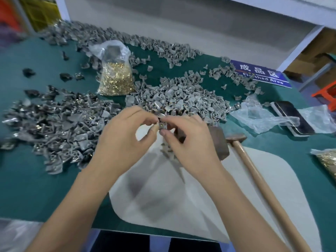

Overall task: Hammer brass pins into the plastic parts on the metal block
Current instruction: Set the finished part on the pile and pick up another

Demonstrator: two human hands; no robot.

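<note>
Both hands meet above the white mat (245, 188) on the green desk (27, 179). Left hand (123, 135) and right hand (189, 139) each pinch the same small grey plastic part (162, 122) between curled fingertips; a brass glint shows at it. Metal block (218, 142) sits just right of the right hand, partly hidden. Hammer (254, 170) lies beside the block, untouched. Bag of brass pins (116, 79) stands behind, among heaps of grey parts (181, 99).

A green-covered table (27, 179) stands against a white-framed grey back panel (163, 20), with a blue "Finished Area" sign (261, 74) at its right edge.
</note>
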